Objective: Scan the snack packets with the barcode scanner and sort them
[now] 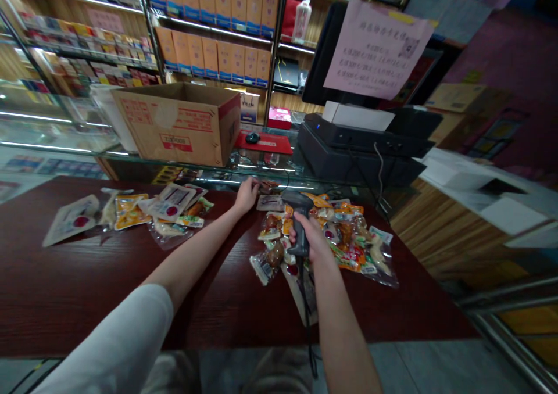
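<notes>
In the head view, a pink sign (378, 48) at one o'clock reads "200" and "500" amid Chinese; a carton (170, 124) at ten bears red print. The right hand (307, 237) grips a barcode scanner (299, 201) over bagged food (346, 237). The left hand (247, 195), fingers curled, hold unclear, nears a brown packet (269, 185) at the scanner's ten.

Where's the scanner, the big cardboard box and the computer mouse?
Scanner (301, 235): head view, on its handle.
Cardboard box (183, 124): head view, on its front side.
Computer mouse (252, 138): head view, on its black top.
</notes>
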Demonstrator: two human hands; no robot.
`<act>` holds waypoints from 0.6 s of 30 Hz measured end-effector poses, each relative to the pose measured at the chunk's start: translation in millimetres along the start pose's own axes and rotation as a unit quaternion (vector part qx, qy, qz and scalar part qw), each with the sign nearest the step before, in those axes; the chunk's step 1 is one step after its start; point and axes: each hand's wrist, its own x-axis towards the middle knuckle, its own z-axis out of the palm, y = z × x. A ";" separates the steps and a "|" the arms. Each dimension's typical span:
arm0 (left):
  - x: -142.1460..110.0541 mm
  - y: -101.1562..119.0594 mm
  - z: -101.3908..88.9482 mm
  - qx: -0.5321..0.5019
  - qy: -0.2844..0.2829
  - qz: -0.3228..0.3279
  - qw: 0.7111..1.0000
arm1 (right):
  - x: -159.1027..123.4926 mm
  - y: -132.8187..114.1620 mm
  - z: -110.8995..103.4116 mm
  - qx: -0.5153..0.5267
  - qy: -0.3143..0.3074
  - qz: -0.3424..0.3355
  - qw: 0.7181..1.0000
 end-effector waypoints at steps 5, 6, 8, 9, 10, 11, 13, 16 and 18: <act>-24.7 5.6 -40.4 -0.193 0.103 -0.069 0.973 | -3.2 0.7 5.2 0.004 -0.025 0.018 1.000; -32.1 6.3 -48.5 -0.262 0.084 -0.106 0.955 | -4.2 1.4 7.3 0.005 -0.038 0.018 0.999; -47.8 6.4 -64.0 -0.401 0.017 -0.188 0.897 | -6.3 3.5 12.4 0.012 -0.062 0.011 0.998; -55.5 5.8 -71.4 -0.458 -0.016 -0.226 0.860 | -7.4 5.1 15.1 0.016 -0.076 0.006 0.997; -62.7 4.9 -78.7 -0.508 -0.045 -0.257 0.821 | -8.4 7.0 17.7 0.016 -0.092 0.003 0.996; -69.3 3.9 -85.8 -0.552 -0.072 -0.282 0.782 | -9.4 9.1 20.1 0.013 -0.109 0.001 0.994; -80.0 2.1 -99.1 -0.628 -0.118 -0.310 0.704 | -11.4 13.4 24.2 -0.002 -0.147 0.006 0.989; -89.2 0.6 -114.8 -0.685 -0.163 -0.318 0.634 | -14.5 18.1 29.2 -0.023 -0.184 0.013 0.983; -91.5 -0.6 -121.2 -0.691 -0.181 -0.315 0.625 | -16.4 19.6 32.2 -0.034 -0.194 0.012 0.980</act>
